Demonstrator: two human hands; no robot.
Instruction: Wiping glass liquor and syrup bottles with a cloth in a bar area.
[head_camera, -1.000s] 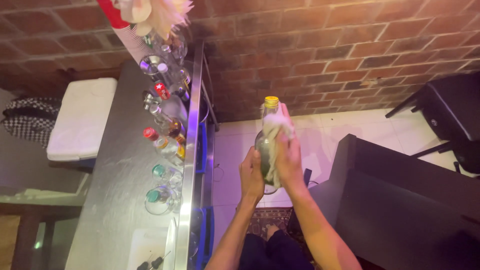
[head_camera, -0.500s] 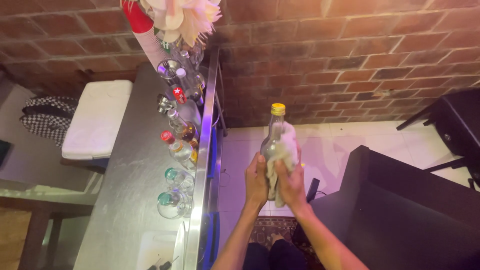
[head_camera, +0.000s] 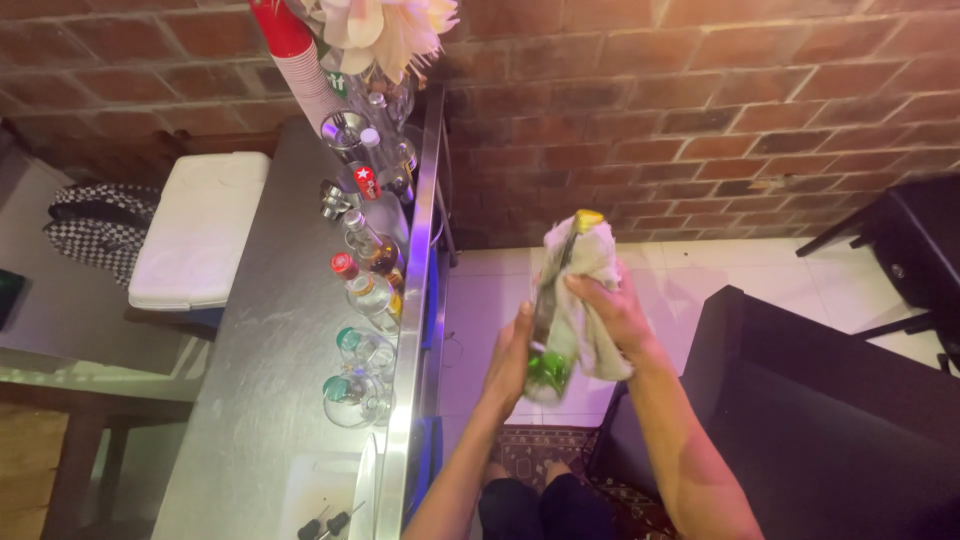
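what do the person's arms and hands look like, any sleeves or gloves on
Both forearms are bare to the bottom of the picture: no sleeves show. The left hand and right hand wear no gloves, and no watch, ring or bracelet is visible.

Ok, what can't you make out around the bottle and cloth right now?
Head view only:
- bottle: body mostly hidden by the cloth and right hand; label unreadable.
- left hand: fingers hidden behind the bottle.
- counter bottles: contents too small and glary.
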